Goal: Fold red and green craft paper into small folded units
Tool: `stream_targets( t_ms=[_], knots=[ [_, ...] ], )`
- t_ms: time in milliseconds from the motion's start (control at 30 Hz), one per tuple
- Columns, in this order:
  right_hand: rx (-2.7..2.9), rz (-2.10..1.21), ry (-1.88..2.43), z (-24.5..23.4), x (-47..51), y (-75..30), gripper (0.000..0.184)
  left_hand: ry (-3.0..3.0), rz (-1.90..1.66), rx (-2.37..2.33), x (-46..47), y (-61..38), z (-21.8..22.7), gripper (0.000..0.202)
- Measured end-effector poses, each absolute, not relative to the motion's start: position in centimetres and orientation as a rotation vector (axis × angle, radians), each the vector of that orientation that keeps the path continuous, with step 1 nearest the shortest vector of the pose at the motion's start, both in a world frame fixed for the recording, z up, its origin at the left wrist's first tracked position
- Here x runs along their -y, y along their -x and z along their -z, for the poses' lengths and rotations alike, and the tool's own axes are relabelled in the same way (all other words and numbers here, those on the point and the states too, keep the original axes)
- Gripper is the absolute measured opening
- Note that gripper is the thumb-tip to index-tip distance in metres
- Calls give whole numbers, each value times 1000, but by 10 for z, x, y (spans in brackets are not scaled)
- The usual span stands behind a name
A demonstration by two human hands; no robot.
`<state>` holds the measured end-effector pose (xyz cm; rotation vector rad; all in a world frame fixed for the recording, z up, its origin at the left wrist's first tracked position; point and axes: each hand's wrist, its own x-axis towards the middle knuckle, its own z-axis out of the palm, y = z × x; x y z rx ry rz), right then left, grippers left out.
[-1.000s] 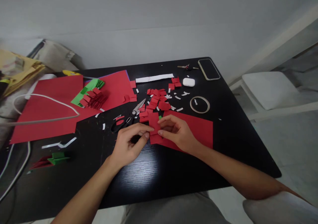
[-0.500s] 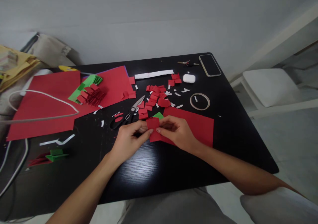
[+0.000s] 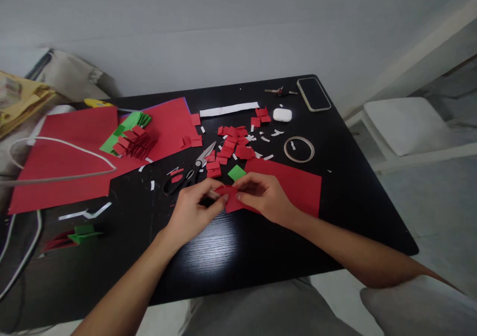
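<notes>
Between my two hands is a small piece of red paper [image 3: 231, 200], bent along its upper edge. My left hand [image 3: 199, 204] pinches its left side between thumb and fingers. On the right side, my right hand [image 3: 264, 197] pinches it the same way, resting over a large red sheet [image 3: 298, 184]. A small green paper square [image 3: 236, 172] lies just beyond my fingertips. Black-handled scissors [image 3: 190, 173] rest open-bladed beyond my left hand. Several folded red paper pieces [image 3: 231, 141] are heaped past the green square.
White paper scraps [image 3: 276, 132] surround a tape roll [image 3: 299, 149]. Farther back are a white earbud case [image 3: 282, 115], keys [image 3: 281, 91] and a phone [image 3: 313, 94]. Red sheets [image 3: 67, 162] with a green and red folded bundle [image 3: 134, 139] lie left, near a white cable [image 3: 74, 144].
The upper part of the red piece, upright before, is now folded down toward me. The green square behind it shows more fully. Both hands stay nearly in place.
</notes>
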<state>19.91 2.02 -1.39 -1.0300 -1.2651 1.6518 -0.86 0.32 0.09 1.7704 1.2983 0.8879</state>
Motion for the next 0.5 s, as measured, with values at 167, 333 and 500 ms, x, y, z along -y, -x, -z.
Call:
stream_targets(
  t_ms=[167,333,500],
  knots=[
    [1320,-1550,980,12,-16,-198,14,-1874,-950,-1205,-2,9,-3,6],
    [1383,-1514,957,13,-17,-196,14,-1976,-991,-1185,0,10,0,9],
    [1400,-1480,947,11,-20,-197,14,-1959,-1007,-1231,-2,9,-1,8]
  ],
)
